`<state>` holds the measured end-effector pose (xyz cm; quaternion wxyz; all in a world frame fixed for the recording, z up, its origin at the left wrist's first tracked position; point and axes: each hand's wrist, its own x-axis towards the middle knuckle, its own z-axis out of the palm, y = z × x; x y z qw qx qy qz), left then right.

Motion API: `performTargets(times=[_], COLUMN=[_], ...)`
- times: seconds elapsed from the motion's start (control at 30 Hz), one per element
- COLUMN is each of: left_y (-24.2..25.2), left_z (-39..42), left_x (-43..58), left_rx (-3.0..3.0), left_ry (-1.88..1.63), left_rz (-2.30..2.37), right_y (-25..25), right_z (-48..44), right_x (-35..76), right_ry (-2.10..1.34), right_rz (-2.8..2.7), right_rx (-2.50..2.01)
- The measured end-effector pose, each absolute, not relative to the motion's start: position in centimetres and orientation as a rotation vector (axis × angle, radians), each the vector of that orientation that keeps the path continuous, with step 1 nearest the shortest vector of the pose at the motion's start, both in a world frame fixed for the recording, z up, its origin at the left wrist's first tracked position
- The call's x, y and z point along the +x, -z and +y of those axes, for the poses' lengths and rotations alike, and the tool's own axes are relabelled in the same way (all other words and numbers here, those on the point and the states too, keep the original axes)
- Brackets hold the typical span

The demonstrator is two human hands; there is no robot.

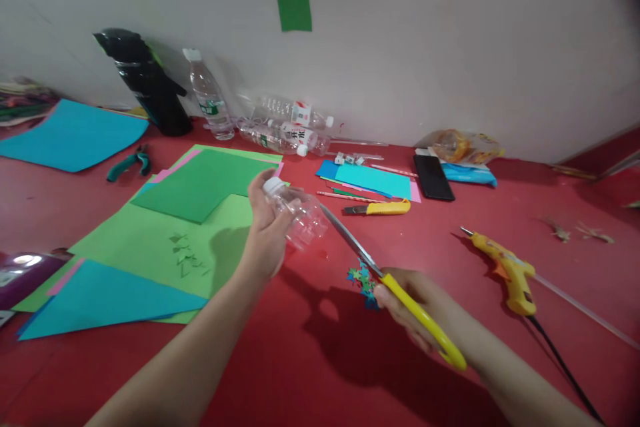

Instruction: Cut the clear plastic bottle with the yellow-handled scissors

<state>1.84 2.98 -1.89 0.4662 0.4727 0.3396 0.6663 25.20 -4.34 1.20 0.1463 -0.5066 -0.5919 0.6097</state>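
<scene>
My left hand point(265, 233) is closed around a small clear plastic bottle point(300, 213) with a white cap, held tilted above the red table point(320, 360). My right hand point(415, 310) grips yellow-handled scissors point(395, 287). Their metal blades reach up to the left and touch the bottle's side. Small blue and green paper scraps point(364, 282) lie on the table just under the scissors.
Green, blue and pink paper sheets point(165, 240) cover the table's left. A yellow glue gun point(505, 270) lies at right. A yellow utility knife point(380, 208), pencils, a black phone point(433, 177), several bottles point(280, 130), teal pliers point(127, 165) and a black object point(150, 83) sit near the wall.
</scene>
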Motion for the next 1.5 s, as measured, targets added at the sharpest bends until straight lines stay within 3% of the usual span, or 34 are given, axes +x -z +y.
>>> performTargets(times=[0.27, 0.83, 1.13, 1.5], left_y=[1.2, 0.8, 0.5, 1.7], left_z=[2.1, 2.1, 2.9, 2.3], left_x=[2.1, 2.8, 2.2, 3.3], left_rx=[1.043, 0.916, 0.677, 0.837], left_ry=[-1.518, -1.563, -1.71, -1.645], left_rz=[0.603, 0.761, 0.876, 0.894], right_y=[-0.3, 0.5, -1.0, -1.2], right_z=[-4.2, -4.5, -4.8, -5.0], right_x=[25.5, 25.5, 26.8, 26.3], right_ry=[-1.639, -1.609, -1.52, -1.582], right_rz=[-1.788, -1.788, -2.1, -2.091], right_rx=[-1.486, -1.492, -1.352, -1.209])
